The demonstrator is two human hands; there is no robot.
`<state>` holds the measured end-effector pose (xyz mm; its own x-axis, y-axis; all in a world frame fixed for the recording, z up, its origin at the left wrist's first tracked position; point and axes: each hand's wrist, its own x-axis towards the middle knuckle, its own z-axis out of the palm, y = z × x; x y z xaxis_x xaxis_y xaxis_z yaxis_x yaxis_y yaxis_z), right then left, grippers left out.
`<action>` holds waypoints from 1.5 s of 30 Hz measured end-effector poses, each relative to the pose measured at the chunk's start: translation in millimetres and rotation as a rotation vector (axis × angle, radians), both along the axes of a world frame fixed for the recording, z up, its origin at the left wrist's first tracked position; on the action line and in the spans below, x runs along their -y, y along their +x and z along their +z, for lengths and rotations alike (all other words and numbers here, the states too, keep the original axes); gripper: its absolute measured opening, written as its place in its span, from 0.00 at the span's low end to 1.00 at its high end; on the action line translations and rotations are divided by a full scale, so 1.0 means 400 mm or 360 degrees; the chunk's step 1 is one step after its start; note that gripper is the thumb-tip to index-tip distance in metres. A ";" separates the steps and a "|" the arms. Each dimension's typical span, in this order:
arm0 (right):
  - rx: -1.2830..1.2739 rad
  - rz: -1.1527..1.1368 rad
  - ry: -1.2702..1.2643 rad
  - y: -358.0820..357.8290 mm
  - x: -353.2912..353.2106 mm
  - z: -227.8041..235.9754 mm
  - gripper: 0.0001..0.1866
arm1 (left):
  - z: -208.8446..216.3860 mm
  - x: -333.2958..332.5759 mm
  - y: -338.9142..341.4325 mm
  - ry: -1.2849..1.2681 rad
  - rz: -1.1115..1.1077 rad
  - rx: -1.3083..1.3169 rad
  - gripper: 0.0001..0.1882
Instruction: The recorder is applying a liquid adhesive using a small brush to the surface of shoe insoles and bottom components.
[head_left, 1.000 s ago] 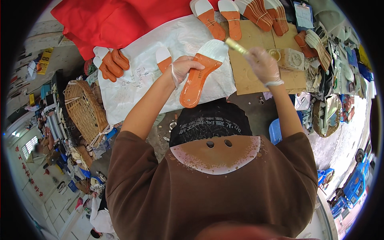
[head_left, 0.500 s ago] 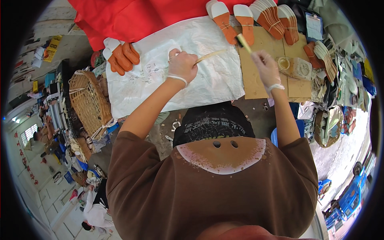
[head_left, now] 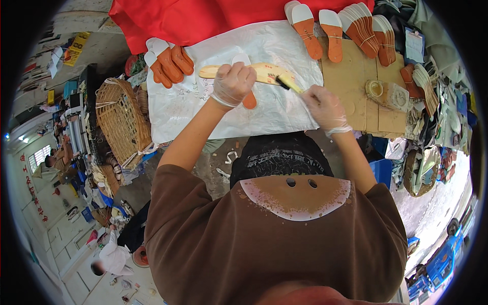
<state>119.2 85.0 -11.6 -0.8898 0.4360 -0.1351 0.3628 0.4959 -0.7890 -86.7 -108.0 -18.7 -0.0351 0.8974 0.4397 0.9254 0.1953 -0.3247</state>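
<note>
Held up in my left hand (head_left: 235,85), its gloved fingers closed around the middle, is a pale yellow insole (head_left: 265,72) with small reddish marks. My right hand (head_left: 325,108), also in a clear glove, grips a brush (head_left: 294,85) by its pale yellow handle. The brush's dark bristles lie against the right part of the insole's upper face. Beneath my left hand, an orange and white insole (head_left: 249,101) rests on a white sheet (head_left: 175,119); the hand and the pale insole cover much of it.
A jar (head_left: 375,89) stands on cardboard (head_left: 351,81) at the right. Tied orange and white insoles (head_left: 358,30) line the far right; more insoles (head_left: 168,63) lie far left. Red cloth (head_left: 229,18) drapes the far edge. A wicker basket (head_left: 119,117) sits left of the sheet.
The brush has moved left from the cardboard side onto the pale insole. My left hand has turned that insole from edge-on to face-up. An orange and white insole beneath shows more.
</note>
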 end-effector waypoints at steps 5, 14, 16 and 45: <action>0.0093 0.0049 -0.0669 0.057 -0.085 -0.019 0.09 | 0.079 0.037 0.002 0.0349 -0.0116 0.0166 0.09; -0.0330 0.0495 -0.0437 -0.051 -0.079 0.126 0.06 | 0.212 0.043 0.077 0.0574 -0.0397 0.0594 0.14; -0.0534 0.0524 -0.0294 -0.081 -0.083 0.136 0.05 | 0.212 0.041 0.061 0.0575 -0.0360 0.0587 0.14; 0.0100 -0.0426 -0.0642 -0.204 0.045 -0.103 0.10 | -0.505 0.808 -0.843 0.1633 0.1381 0.2901 0.19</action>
